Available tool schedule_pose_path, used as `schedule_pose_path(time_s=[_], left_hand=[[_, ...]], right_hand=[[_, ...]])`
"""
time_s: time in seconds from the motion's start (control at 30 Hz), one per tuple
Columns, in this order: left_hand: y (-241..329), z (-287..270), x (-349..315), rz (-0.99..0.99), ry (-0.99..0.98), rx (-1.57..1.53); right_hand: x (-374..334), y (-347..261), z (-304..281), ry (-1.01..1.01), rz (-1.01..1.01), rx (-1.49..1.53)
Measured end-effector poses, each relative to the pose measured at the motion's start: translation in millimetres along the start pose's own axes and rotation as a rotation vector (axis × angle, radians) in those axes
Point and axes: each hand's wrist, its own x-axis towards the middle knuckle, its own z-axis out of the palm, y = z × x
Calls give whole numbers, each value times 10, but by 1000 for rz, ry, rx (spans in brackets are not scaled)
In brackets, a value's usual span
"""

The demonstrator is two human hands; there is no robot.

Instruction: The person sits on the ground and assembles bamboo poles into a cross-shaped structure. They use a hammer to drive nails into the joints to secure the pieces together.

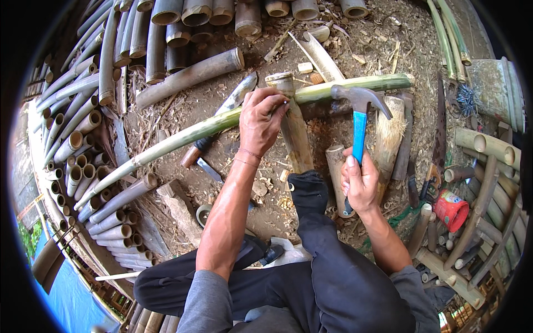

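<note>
Gripping hammer [360, 132] in right hand [361, 182]; left hand [260, 119] over bamboo pole [211, 125]

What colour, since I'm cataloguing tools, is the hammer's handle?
The hammer's handle is mostly blue, seen best in the head view.

Not much to read from here, tbh. The only print I can spot is on the red container [454, 214] over on my right: there's a multicoloured printed patch on its side, with pale and yellowish bits showing against the red. It's way too small and sits too far out toward the curved edge of the view for me to make out any wording or numbers. As for the blue-handled hammer [360, 129] in my right hand [362, 182], I honestly can't tell if there's a marking on the grip.
</note>
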Motion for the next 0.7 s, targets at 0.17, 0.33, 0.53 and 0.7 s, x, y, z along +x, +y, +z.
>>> schedule_pose_path(time_s=[0.17,0.33,0.53,0.7], left_hand=[[2,30,-18,32,25,15],[16,55,-40,88,75,94],[-55,55,-54,143,116,44],[24,35,-32,107,112,-15]], right_hand=[[13,-23,19,-37,-56,-136],[20,-137,111,-26,-367,-553],[154,-45,141,-88,-237,-872],[108,193,48,56,-504,-835]])
